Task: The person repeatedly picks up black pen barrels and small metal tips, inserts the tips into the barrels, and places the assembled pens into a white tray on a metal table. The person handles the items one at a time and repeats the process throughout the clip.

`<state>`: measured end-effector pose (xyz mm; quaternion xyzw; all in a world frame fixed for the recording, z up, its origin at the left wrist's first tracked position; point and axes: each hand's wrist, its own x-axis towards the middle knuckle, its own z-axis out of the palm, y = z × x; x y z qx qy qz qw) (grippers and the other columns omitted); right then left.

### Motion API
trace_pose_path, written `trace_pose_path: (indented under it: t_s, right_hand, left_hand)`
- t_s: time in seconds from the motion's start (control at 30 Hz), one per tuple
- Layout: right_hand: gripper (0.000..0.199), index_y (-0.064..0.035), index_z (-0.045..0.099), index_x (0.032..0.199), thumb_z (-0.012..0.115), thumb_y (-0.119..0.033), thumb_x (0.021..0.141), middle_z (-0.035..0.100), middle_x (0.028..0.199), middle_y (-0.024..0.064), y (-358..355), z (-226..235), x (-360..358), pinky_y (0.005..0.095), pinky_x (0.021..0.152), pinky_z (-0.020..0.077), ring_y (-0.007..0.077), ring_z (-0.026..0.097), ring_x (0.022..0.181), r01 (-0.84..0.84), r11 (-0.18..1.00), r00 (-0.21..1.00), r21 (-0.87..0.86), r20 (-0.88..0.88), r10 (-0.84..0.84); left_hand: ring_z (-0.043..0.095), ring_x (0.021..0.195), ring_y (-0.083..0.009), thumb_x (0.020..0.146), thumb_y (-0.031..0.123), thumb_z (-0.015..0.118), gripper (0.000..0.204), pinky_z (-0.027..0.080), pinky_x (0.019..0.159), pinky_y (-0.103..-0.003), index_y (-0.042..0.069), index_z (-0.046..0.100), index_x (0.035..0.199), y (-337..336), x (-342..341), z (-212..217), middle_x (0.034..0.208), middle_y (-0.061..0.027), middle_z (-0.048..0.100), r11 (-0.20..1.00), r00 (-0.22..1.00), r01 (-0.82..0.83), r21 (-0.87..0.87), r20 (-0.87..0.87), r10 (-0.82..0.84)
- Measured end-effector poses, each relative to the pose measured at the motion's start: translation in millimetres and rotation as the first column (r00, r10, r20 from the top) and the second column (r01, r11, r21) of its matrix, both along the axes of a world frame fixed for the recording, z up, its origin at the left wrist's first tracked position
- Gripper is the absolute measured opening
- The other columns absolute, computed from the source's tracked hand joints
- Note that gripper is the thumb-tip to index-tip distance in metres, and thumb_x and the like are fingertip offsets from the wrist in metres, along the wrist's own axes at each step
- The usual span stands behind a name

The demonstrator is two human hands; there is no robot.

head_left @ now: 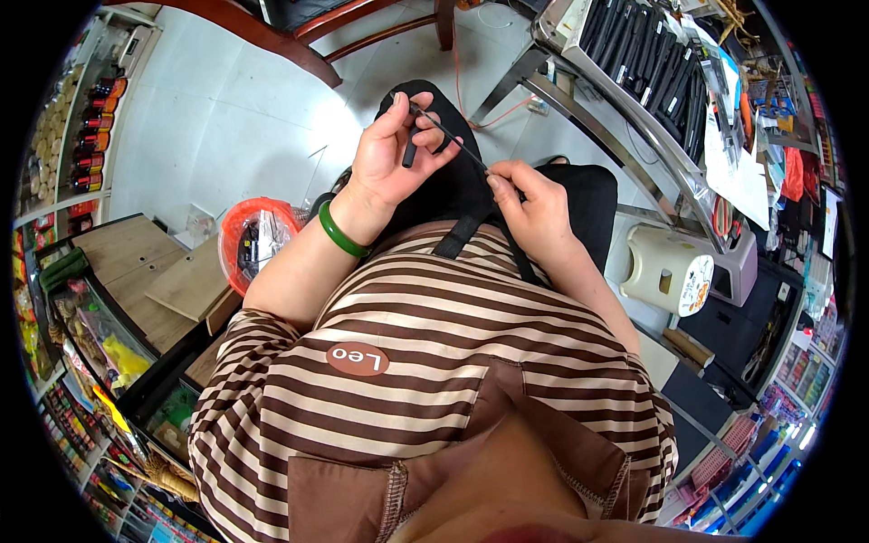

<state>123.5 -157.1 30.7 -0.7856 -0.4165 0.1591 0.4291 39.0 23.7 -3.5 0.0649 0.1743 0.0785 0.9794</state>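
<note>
Above my lap, my left hand (pixel 396 149) is turned palm up, its thumb and fingers closed on a thin dark length (pixel 464 150). It runs straight between my hands; whether it is a rod or a cord I cannot tell. A short black cylinder (pixel 410 152) hangs by the fingers of that same hand. How it joins the thin length is hidden. My right hand (pixel 532 201) pinches the other end between thumb and forefinger, lower and to the right. A green bangle (pixel 342 230) circles my left wrist.
An orange-red basket (pixel 237 226) with a plastic bag stands left of my left forearm. At the upper right, a metal-legged table (pixel 534 71) holds several black packaged pieces (pixel 647 63). A cream stool (pixel 654 270) lies below it. A wooden chair (pixel 299 45) stands ahead, and stocked shelves (pixel 81 136) line the left.
</note>
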Motion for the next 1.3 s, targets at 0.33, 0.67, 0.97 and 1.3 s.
trace_pose_path:
  t_s: [0.33,0.67,0.97,1.3]
  right_hand:
    - [0.007,-0.0052,0.059,0.083,0.058,-0.011,0.080,0.058,0.069,0.0125,2.7,2.5,1.1,0.0322,0.054,0.0459,0.0273,0.058,0.059,-0.017,1.000,0.999,-0.012,0.045,0.017]
    - [0.007,-0.0048,0.059,0.082,0.057,-0.011,0.080,0.058,0.068,0.0129,2.2,4.9,3.2,0.0323,0.054,0.0462,0.0281,0.058,0.060,-0.026,1.000,0.996,0.003,0.087,0.025]
    - [0.007,-0.0045,0.058,0.082,0.058,-0.011,0.080,0.059,0.068,0.0132,-0.9,7.5,2.7,0.0316,0.054,0.0463,0.0274,0.059,0.059,-0.002,0.999,0.999,-0.032,0.044,0.003]
    - [0.010,-0.0026,0.059,0.084,0.057,-0.013,0.083,0.057,0.063,0.0063,-1.8,0.9,3.2,0.0253,0.053,0.0432,0.0106,0.051,0.055,0.002,0.999,0.938,-0.049,-0.345,-0.019]
  left_hand:
    - [0.046,0.062,-0.0072,0.088,0.035,0.050,0.027,0.040,0.087,-0.042,0.010,0.054,0.098,1.8,0.3,-4.8,0.077,0.0019,0.048,1.000,0.998,0.006,0.011,0.065,-0.007]
    - [0.043,0.060,-0.0067,0.089,0.031,0.048,0.024,0.038,0.090,-0.043,0.010,0.056,0.096,0.3,0.6,0.1,0.075,0.0024,0.045,0.998,0.999,0.011,0.060,0.041,-0.014]
    - [0.044,0.063,-0.0071,0.090,0.029,0.047,0.029,0.042,0.083,-0.035,0.004,0.053,0.103,-6.5,1.6,5.0,0.075,0.0019,0.046,0.882,0.992,0.035,0.469,-0.120,0.024]
    - [0.045,0.063,-0.0072,0.090,0.027,0.048,0.029,0.043,0.082,-0.035,0.003,0.053,0.104,-12.9,-0.2,1.8,0.073,0.0012,0.048,0.896,0.985,0.167,0.412,-0.106,-0.135]
